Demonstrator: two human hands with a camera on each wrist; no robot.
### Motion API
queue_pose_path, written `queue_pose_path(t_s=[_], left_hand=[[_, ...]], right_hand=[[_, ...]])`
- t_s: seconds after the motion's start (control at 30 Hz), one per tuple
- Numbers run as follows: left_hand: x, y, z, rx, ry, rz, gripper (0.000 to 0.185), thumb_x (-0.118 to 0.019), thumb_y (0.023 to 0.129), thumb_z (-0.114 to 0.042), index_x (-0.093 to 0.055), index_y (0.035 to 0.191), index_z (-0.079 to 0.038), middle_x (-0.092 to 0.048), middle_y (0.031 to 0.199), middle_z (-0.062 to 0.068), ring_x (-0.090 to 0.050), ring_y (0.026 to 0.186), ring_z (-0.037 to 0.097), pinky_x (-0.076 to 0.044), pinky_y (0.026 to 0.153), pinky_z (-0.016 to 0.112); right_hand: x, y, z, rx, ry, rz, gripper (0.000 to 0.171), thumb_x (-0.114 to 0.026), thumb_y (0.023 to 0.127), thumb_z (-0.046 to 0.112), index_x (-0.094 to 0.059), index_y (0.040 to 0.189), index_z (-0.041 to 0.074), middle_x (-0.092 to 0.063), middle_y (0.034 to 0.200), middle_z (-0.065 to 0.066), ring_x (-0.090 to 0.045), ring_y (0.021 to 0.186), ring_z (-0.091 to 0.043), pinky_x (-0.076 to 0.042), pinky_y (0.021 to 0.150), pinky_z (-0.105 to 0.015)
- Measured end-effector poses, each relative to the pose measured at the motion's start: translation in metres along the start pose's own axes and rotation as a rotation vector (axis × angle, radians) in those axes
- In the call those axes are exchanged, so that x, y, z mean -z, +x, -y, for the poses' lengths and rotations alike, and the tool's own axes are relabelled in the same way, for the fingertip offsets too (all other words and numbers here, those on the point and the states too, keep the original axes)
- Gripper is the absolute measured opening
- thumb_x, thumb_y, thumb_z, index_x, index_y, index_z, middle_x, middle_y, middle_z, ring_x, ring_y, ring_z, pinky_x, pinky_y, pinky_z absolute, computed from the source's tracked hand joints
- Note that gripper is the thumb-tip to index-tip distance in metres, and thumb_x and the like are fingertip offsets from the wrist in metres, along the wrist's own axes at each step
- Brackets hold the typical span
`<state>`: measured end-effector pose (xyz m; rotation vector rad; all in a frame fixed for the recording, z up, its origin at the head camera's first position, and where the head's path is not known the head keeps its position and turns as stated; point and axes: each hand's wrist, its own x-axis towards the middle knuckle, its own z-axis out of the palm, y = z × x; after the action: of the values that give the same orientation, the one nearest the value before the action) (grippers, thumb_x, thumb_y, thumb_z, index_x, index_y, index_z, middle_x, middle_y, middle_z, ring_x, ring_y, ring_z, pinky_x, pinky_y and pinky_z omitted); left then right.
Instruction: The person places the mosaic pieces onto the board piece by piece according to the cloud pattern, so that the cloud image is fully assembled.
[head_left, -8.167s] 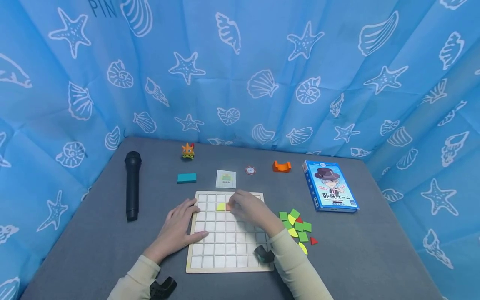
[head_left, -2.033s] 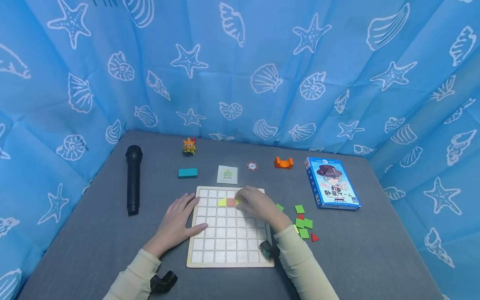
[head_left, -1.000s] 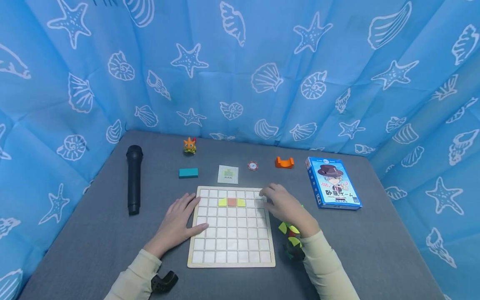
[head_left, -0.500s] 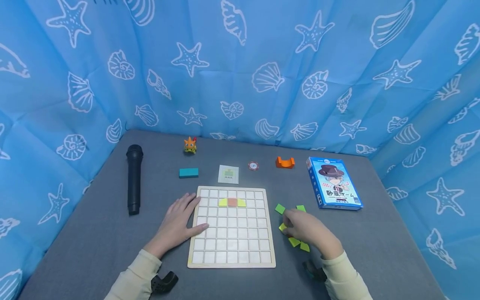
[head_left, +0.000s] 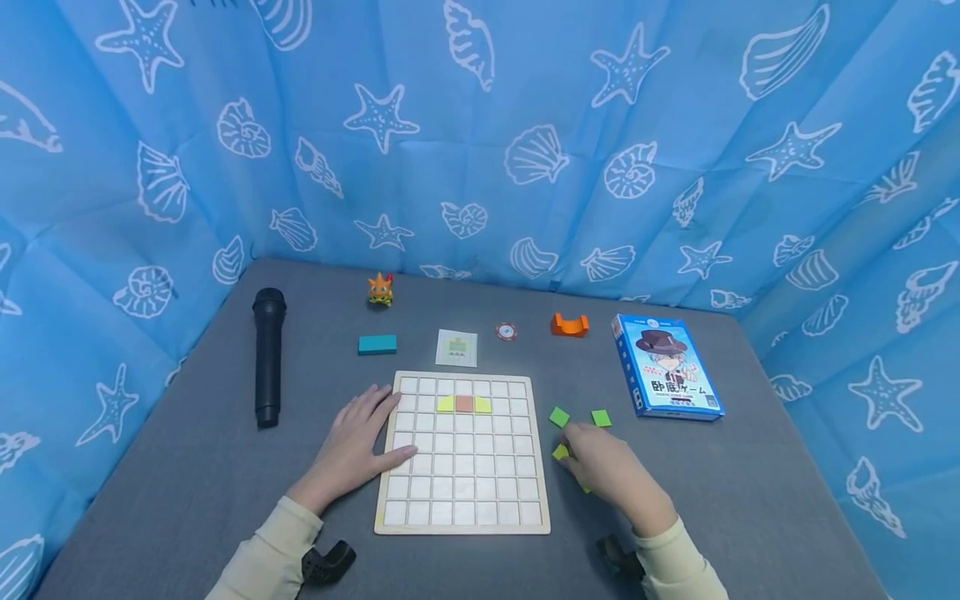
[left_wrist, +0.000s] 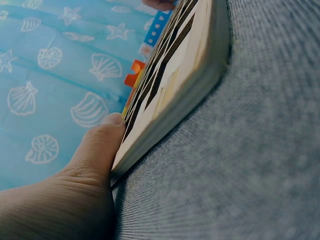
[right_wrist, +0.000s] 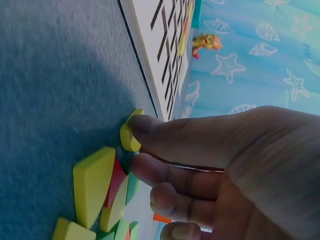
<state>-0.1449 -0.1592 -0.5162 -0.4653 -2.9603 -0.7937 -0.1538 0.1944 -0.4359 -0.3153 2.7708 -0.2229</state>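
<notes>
**Hands at a grid board, one among loose tiles**

A person's left hand [head_left: 357, 447] lies flat on the grey table [head_left: 187, 475] against the left edge of a wooden grid board [head_left: 462, 500], its fingers [left_wrist: 102, 137] straight and relaxed, the thumb touching the board's rim. To the right of the board, the right hand [head_left: 607, 471] rests on a heap of coloured tiles [right_wrist: 97, 187]; its thumb and forefinger are curled onto a small yellow tile [right_wrist: 129, 134], just beside the board's right edge. Two green tiles [head_left: 559, 417] lie apart from the heap, beyond the hand. On the board, a yellow, an orange and a yellow tile [head_left: 464, 404] sit side by side in the second row. A black microphone [head_left: 267, 357] lies well to the left of the board, a blue game box [head_left: 666, 367] well to its right, and a teal block [head_left: 377, 344], a card [head_left: 457, 347], a chip [head_left: 506, 332], an orange piece [head_left: 569, 325] and a small toy figure [head_left: 380, 290] beyond its far edge.
</notes>
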Motion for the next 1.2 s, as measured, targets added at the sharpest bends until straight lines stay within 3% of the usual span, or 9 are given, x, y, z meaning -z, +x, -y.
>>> queue_pose_path(t_s=[0.27,0.7,1.0,1.2], left_hand=[[-0.001,0.0,0.001,0.0,-0.002,0.001,0.088,-0.055,0.083,-0.069,-0.034,0.15,-0.016,-0.031,0.154,0.011,-0.021,0.144,0.032,-0.019,0.113,0.057],[0.002,-0.001,0.001,0.014,0.001,0.001,0.088,-0.056,0.082,-0.069,-0.035,0.149,-0.016,-0.031,0.154,0.011,-0.021,0.144,0.032,-0.018,0.113,0.057],[0.001,0.0,0.002,0.015,0.015,0.0,0.089,-0.055,0.082,-0.07,-0.035,0.149,-0.015,-0.032,0.154,0.011,-0.022,0.144,0.032,-0.019,0.113,0.058],[0.0,0.0,0.002,0.003,0.005,-0.004,0.089,-0.055,0.082,-0.07,-0.035,0.149,-0.015,-0.032,0.154,0.011,-0.022,0.144,0.032,-0.019,0.113,0.058]], right_hand=[[-0.006,-0.002,0.003,0.083,0.004,-0.045,0.024,-0.074,0.083,0.014,-0.065,0.104,0.009,-0.057,0.084,0.003,-0.048,0.07,-0.011,-0.046,0.062,-0.028],[-0.012,0.0,0.0,0.137,0.017,-0.104,0.021,-0.073,0.084,0.016,-0.064,0.103,0.01,-0.057,0.087,0.003,-0.047,0.071,-0.008,-0.045,0.062,-0.028],[-0.006,0.003,0.004,0.127,0.014,-0.152,0.024,-0.072,0.086,0.017,-0.064,0.107,0.008,-0.058,0.09,0.001,-0.048,0.071,-0.009,-0.045,0.061,-0.025],[-0.003,0.004,0.014,0.187,0.024,-0.183,0.026,-0.072,0.086,0.02,-0.065,0.109,0.009,-0.057,0.086,0.004,-0.047,0.07,-0.007,-0.044,0.06,-0.024]])
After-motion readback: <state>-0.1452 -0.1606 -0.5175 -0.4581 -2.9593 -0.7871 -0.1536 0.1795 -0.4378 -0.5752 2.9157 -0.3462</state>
